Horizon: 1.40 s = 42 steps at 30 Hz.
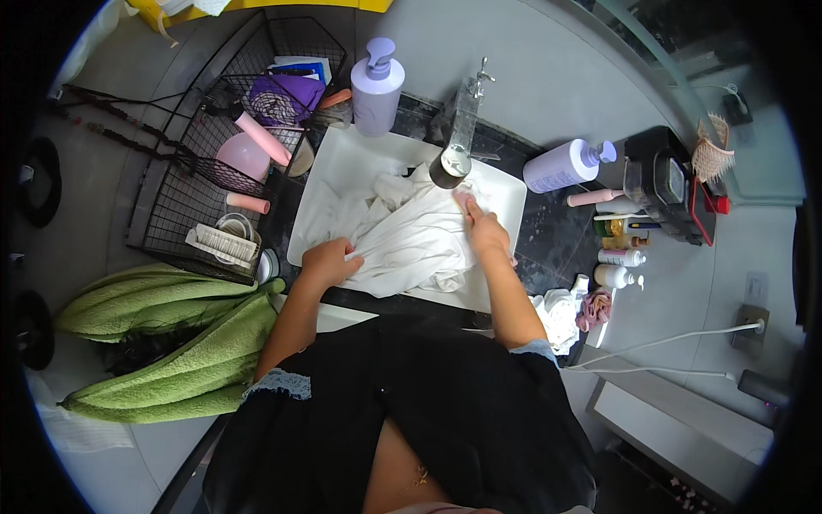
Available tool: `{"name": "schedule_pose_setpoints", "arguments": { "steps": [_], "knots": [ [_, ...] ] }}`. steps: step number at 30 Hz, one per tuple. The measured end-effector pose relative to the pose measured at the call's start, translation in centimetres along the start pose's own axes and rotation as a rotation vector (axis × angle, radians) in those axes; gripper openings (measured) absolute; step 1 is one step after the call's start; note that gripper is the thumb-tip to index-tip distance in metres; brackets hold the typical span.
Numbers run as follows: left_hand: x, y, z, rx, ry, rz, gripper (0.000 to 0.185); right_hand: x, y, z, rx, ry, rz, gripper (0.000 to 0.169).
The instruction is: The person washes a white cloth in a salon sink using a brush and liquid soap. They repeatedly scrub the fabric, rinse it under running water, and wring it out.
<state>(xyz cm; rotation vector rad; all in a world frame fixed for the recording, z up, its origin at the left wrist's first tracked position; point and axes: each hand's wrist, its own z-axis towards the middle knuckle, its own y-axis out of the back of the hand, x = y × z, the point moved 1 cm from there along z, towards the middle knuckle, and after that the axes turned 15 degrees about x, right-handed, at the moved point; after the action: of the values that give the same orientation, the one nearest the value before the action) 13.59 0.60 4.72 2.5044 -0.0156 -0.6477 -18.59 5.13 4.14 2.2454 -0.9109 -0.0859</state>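
Note:
A wet white cloth garment (411, 238) lies bunched in a white rectangular washbasin (321, 173), its near edge draped over the basin's front rim. My left hand (331, 262) grips the garment near the front left rim, thumb and fingers pinching a fold. My right hand (483, 228) is at the basin's right side, closed on a small pinkish block, perhaps soap or a brush, which touches the cloth below the faucet (459, 138). Most of that block is hidden by my fingers. Whitish suds or water show at the basin's left side.
Behind the basin stands a lavender pump bottle (377, 96); another leans at right (562, 166). A black wire basket (192, 193) with toiletries and a green towel (212, 334) are at left. Several small bottles (620, 257) and a white bundle (559, 318) sit at right.

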Motion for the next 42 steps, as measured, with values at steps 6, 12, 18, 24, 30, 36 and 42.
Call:
{"name": "schedule_pose_setpoints", "arguments": {
  "steps": [6,12,18,24,30,36,42],
  "knots": [
    [0.5,-0.6,0.3,-0.081,-0.023,0.042,0.042,5.9,-7.4,-6.8,0.21,0.446,-0.254,0.043],
    [0.4,0.4,-2.5,-0.094,-0.177,-0.117,0.03,-3.0,0.7,-1.3,-0.032,-0.078,-0.139,0.043],
    [0.8,-0.4,-1.0,-0.316,-0.283,-0.478,0.02,0.9,-9.7,-2.0,0.184,0.321,-0.099,0.04],
    [1.9,-0.5,-2.6,-0.326,-0.344,-0.504,0.018,-2.7,-1.6,0.0,-0.003,0.087,-0.174,0.039],
    [-0.2,0.8,-4.0,-0.169,-0.349,-0.09,0.021,7.2,-7.4,-5.7,0.217,0.392,-0.176,0.065],
    [1.2,0.0,-4.6,-0.181,-0.289,-0.06,0.02,2.4,-2.4,1.6,0.019,0.253,-0.18,0.038],
    [1.4,-0.5,-4.1,-0.185,-0.318,-0.079,0.021,7.4,-9.5,-4.5,0.148,0.627,-0.182,0.044]
  ]
}}
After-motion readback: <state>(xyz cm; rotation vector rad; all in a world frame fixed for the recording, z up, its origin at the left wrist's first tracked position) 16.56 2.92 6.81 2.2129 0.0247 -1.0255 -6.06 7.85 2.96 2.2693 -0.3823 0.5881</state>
